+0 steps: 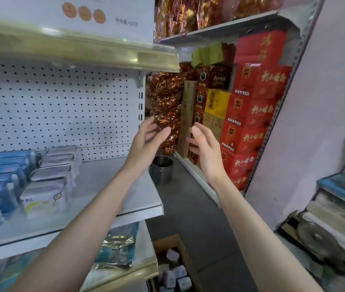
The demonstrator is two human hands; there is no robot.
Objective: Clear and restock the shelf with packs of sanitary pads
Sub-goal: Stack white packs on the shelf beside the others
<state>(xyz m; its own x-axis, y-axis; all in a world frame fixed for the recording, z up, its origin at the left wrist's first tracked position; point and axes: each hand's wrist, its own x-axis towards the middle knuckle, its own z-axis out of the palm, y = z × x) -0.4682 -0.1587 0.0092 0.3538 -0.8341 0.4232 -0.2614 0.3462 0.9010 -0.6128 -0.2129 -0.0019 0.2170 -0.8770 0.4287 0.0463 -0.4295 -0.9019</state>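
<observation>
white pegboard (51, 102) backs the shelf (108, 186) in a cramped shop aisle, with red cartons (249, 114) stacked on the neighbouring rack and a metal pot (162, 169) on the floor between. the packs of sanitary pads (47, 186) stand in rows on the left part of the shelf — blue ones furthest left, grey-white ones beside them. both hands are raised off the shelf's right end, well apart from the packs: the left hand (148, 138) and right hand (205, 148) face each other, fingers loosely spread, holding nothing. below, a cardboard box (180, 243) on the floor holds small purple packs (175, 272); whether these are the restock i cannot tell. the shelf packs look light, soft and film-wrapped, likely a little slippery, so they should give under the fingers. a row is probably best taken by pressing its end faces between the palms, or one pack pinched by its flat sides — not the thin sealed edge.
</observation>
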